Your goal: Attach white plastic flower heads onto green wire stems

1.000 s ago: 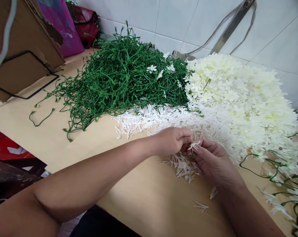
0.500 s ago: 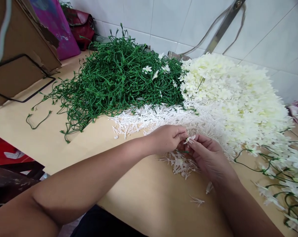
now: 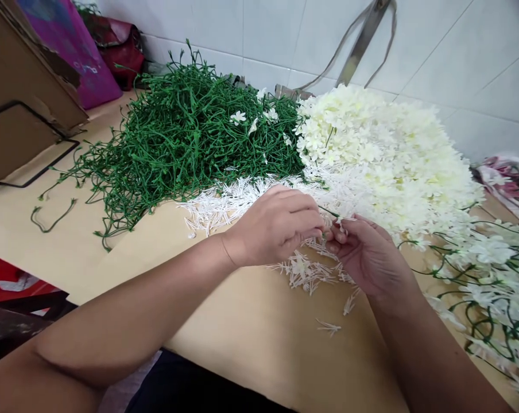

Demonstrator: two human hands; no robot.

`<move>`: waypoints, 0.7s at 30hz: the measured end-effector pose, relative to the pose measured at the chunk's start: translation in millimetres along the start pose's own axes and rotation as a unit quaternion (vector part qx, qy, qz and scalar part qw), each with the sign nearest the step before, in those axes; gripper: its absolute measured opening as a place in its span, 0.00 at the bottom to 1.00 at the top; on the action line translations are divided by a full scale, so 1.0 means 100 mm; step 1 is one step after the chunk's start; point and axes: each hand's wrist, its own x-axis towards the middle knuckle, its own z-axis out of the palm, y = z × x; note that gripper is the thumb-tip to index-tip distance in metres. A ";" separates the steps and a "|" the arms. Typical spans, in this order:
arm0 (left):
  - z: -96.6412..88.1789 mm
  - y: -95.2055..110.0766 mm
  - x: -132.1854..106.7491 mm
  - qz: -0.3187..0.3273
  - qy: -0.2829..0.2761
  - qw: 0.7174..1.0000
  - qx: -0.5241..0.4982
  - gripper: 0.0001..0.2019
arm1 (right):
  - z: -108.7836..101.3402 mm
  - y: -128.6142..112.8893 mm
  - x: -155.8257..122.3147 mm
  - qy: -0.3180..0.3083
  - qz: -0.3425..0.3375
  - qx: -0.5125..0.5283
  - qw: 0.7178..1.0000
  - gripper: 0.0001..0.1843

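Note:
My right hand [image 3: 374, 255] is closed in a pinch on a green plastic flower stem [image 3: 329, 211], with a thin white stamen piece [image 3: 349, 218] showing at its fingertips. Close against it, my left hand [image 3: 281, 223] has its fingers curled together; what they grip is hidden behind the knuckles. White stamen pieces [image 3: 225, 201] lie in a band behind the hands, and a smaller heap of them [image 3: 305, 272] sits just below. Beyond are a pile of green plastic stems [image 3: 190, 129] and a large mound of creamy white fabric petals [image 3: 384, 143].
Stems with white flowers on them [image 3: 492, 275] spread along the right side. A cardboard box [image 3: 22, 92] and a bent black wire frame [image 3: 35, 180] stand at the left. A red bag [image 3: 119, 51] rests by the tiled wall [image 3: 277, 28]. Brown paper [image 3: 225, 321] covers the table.
The white flower seen between my fingertips is now hidden, and a green stem shows there. My left hand has turned, its back now facing up. The view has shifted slightly right.

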 end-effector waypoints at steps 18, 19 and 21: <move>-0.19 -0.20 0.09 -0.322 0.231 0.797 -0.457 0.09 | 0.07 0.14 -0.05 -0.174 -0.323 -0.607 0.705 0.07; -0.19 -0.18 0.09 -0.322 0.211 0.792 -0.474 0.09 | 0.06 0.13 -0.05 -0.169 -0.324 -0.605 0.708 0.08; -0.20 -0.13 0.10 -0.329 0.177 0.784 -0.497 0.10 | 0.04 0.11 -0.04 -0.157 -0.329 -0.597 0.715 0.07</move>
